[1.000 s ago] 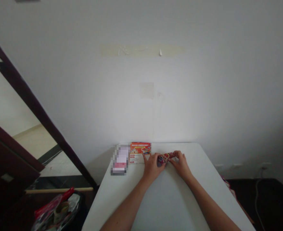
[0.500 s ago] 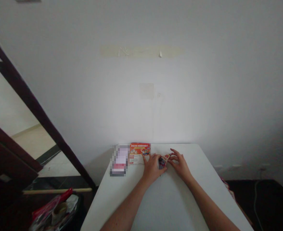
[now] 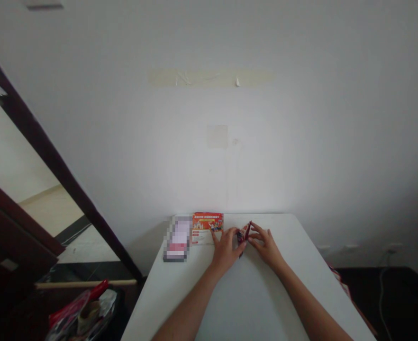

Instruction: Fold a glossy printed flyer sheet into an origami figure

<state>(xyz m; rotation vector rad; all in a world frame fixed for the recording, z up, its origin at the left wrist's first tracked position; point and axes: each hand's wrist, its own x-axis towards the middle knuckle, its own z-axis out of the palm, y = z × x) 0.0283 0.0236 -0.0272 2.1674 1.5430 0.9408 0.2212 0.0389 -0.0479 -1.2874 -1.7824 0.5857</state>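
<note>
Over the far part of the white table, a small piece of folded, printed paper (image 3: 244, 232) in red, cream and dark colours is between my hands. My left hand (image 3: 225, 250) grips its left side between thumb and fingers. From the other side, my right hand (image 3: 268, 247) pinches the right edge, where a dark red flap stands up. Fingers cover much of the paper, so its full shape cannot be made out. A red and white printed leaflet (image 3: 207, 222) lies flat just beyond my left hand, whose thumb side overlaps its lower right corner.
A pixelated phone-like object (image 3: 177, 237) lies left of the leaflet on the white table (image 3: 246, 303). The table's far edge meets a pale wall (image 3: 258, 175). On the floor at lower left is a bin (image 3: 88, 315) with plastic and a cardboard roll, near a wooden stick (image 3: 88, 284).
The paper's right-hand flap has turned from showing its printed face to standing nearly edge-on. My right fingers have shifted slightly along it, while my left hand keeps its grip.
</note>
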